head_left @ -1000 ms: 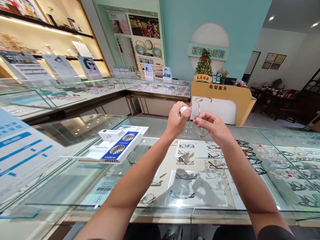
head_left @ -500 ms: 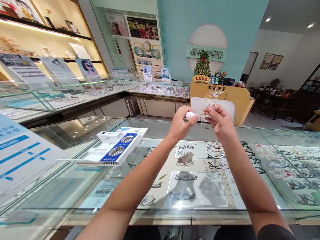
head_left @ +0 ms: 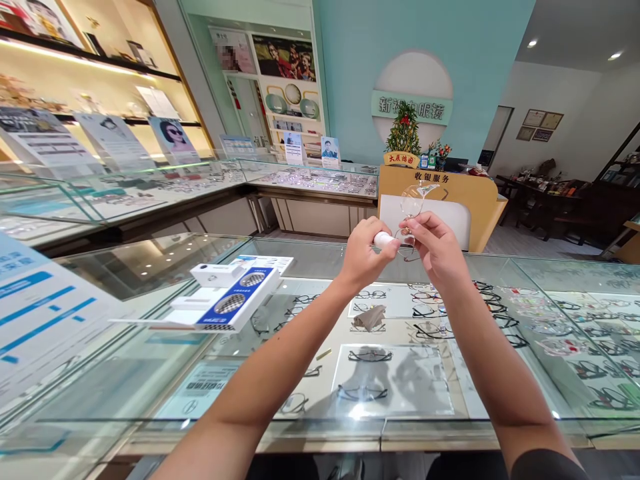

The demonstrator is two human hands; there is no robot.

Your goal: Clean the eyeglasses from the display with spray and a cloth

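Observation:
My left hand (head_left: 361, 252) is wrapped around a small white bottle (head_left: 384, 240), whose pale end points to the right. Between the thumb and fingers of my right hand (head_left: 441, 248) is a pair of thin-rimmed eyeglasses (head_left: 411, 202), turned so that one clear lens stands above the other. The lower lens is close to the bottle's end; whether they touch I cannot tell. Both hands are raised above the glass counter (head_left: 325, 257). Below them lies a crumpled grey-brown cloth (head_left: 369, 319) on the counter.
Rows of spectacle frames (head_left: 369, 356) sit inside the glass case. A blue and white cardboard display (head_left: 239, 300) stands on the counter at left, beside a large printed sign (head_left: 45, 313). Farther back are another glass showcase (head_left: 310, 179) and a yellow cashier desk (head_left: 483, 207).
The eyeglasses and my right hand have shifted slightly left, bringing the lower lens nearer the white bottle. My left hand has barely moved and keeps its hold.

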